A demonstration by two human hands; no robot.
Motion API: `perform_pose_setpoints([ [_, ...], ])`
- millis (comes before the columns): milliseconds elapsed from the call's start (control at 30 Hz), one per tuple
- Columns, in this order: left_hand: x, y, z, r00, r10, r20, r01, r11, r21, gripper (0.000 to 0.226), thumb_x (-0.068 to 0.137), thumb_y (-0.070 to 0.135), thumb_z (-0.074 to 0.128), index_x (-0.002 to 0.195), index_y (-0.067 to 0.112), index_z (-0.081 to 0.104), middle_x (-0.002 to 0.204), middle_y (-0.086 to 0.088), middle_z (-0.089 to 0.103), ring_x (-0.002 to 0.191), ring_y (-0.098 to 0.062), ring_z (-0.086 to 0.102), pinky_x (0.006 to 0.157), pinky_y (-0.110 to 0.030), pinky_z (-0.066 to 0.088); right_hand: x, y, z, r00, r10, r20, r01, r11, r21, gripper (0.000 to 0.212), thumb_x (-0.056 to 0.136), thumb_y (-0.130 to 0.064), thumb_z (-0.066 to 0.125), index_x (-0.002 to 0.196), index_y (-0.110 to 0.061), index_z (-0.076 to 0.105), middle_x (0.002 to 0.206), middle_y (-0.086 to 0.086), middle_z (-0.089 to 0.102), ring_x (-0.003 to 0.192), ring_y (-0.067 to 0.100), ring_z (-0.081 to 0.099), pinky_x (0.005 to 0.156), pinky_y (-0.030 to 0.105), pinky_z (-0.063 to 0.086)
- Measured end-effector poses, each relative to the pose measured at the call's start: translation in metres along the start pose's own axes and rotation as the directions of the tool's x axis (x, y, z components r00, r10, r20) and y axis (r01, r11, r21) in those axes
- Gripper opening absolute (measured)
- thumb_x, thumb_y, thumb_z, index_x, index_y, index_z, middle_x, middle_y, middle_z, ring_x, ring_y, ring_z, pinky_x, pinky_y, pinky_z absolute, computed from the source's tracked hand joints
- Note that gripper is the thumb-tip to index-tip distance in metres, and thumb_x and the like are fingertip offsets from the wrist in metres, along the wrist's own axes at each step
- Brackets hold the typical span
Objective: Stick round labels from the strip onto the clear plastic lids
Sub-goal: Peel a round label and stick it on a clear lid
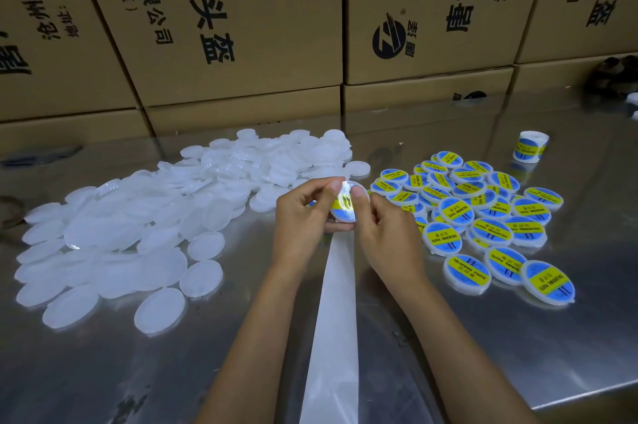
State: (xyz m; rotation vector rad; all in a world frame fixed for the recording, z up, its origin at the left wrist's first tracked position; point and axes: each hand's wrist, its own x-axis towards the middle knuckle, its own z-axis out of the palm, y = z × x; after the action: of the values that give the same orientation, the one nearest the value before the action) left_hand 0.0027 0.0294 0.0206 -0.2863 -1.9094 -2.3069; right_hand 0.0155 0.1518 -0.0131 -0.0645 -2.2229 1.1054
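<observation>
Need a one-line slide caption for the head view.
Left hand and right hand press a blue-yellow round label onto a clear plastic lid, between unlabelled lids and labelled lids.

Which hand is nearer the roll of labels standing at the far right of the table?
Right. The right hand is on the roll's side, by the labelled lids. The left hand is farther, towards the plain lids. Both hold one lid.

The unlabelled lids point(114, 244) are milky white; the labelled lids point(490, 216) carry blue labels with a yellow band; the cardboard boxes point(241, 26) are brown with black print.
</observation>
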Motion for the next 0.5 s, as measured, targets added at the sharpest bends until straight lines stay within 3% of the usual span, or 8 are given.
perform_pose_setpoints([
  [100, -0.0004, 0.0002, 0.001, 0.995, -0.057, 0.086, 0.057, 0.998, 0.002, 0.019, 0.09, 0.001, 0.072, 0.103, 0.014, 0.074, 0.082, -0.002, 0.069, 0.074, -0.023, 0.075, 0.065, -0.032, 0.062, 0.0028, 0.0033, 0.0001, 0.999, 0.034, -0.035, -0.034, 0.999, -0.009, 0.051, 0.102, -0.048, 0.04, 0.06, -0.02, 0.038, 0.05, -0.002, 0.042, 0.053, 0.017, 0.039, 0.052, 0.033, 0.029],
  [233, -0.0005, -0.0002, 0.0005, 0.993, -0.077, 0.09, 0.075, 0.997, 0.019, 0.03, 0.081, -0.003, 0.079, 0.107, 0.007, 0.066, 0.095, -0.016, 0.066, 0.074, -0.027, 0.075, 0.062, -0.032, 0.062, 0.0036, 0.0048, 0.0001, 0.998, 0.035, -0.058, -0.034, 0.999, 0.022, 0.049, 0.104, -0.043, 0.04, 0.062, -0.018, 0.043, 0.051, -0.001, 0.044, 0.053, 0.018, 0.04, 0.053, 0.036, 0.031],
  [300, -0.0002, -0.0008, -0.0004, 0.998, -0.053, 0.038, 0.051, 0.997, 0.051, 0.03, 0.08, 0.0, 0.082, 0.103, 0.003, 0.062, 0.095, -0.02, 0.068, 0.069, -0.027, 0.075, 0.055, -0.031, 0.06, 0.0027, 0.0038, -0.0008, 0.999, 0.028, -0.042, -0.024, 0.994, 0.107, 0.042, 0.103, -0.047, 0.038, 0.07, -0.023, 0.05, 0.055, -0.001, 0.048, 0.056, 0.018, 0.044, 0.056, 0.039, 0.037],
  [367, 0.0007, -0.0024, -0.0018, 1.0, -0.019, -0.013, 0.02, 0.996, 0.082, 0.031, 0.081, 0.005, 0.082, 0.098, 0.0, 0.058, 0.092, -0.02, 0.069, 0.064, -0.027, 0.074, 0.05, -0.034, 0.059, 0.0014, 0.0012, -0.0016, 1.0, 0.015, -0.002, -0.015, 0.986, 0.164, 0.041, 0.1, -0.056, 0.037, 0.068, -0.032, 0.045, 0.055, -0.006, 0.046, 0.056, 0.015, 0.041, 0.056, 0.039, 0.037],
  [433, 0.0021, -0.0041, -0.0041, 0.997, 0.009, -0.071, -0.002, 0.996, 0.094, 0.03, 0.084, 0.012, 0.081, 0.093, 0.0, 0.056, 0.089, -0.018, 0.071, 0.059, -0.029, 0.072, 0.05, -0.041, 0.06, -0.0009, -0.0025, -0.0012, 0.998, -0.005, 0.057, -0.004, 0.988, 0.157, 0.05, 0.093, -0.07, 0.037, 0.063, -0.03, 0.037, 0.055, -0.008, 0.043, 0.053, 0.013, 0.037, 0.052, 0.033, 0.034],
  [500, 0.0032, -0.0049, -0.0064, 0.993, 0.031, -0.113, -0.021, 0.996, 0.091, 0.029, 0.086, 0.017, 0.08, 0.087, 0.001, 0.056, 0.087, -0.018, 0.072, 0.054, -0.032, 0.071, 0.049, -0.039, 0.06, -0.003, -0.0048, -0.0001, 0.996, -0.022, 0.09, 0.014, 0.996, 0.089, 0.058, 0.086, -0.078, 0.041, 0.061, -0.027, 0.03, 0.055, -0.01, 0.044, 0.053, 0.013, 0.038, 0.05, 0.03, 0.031],
])
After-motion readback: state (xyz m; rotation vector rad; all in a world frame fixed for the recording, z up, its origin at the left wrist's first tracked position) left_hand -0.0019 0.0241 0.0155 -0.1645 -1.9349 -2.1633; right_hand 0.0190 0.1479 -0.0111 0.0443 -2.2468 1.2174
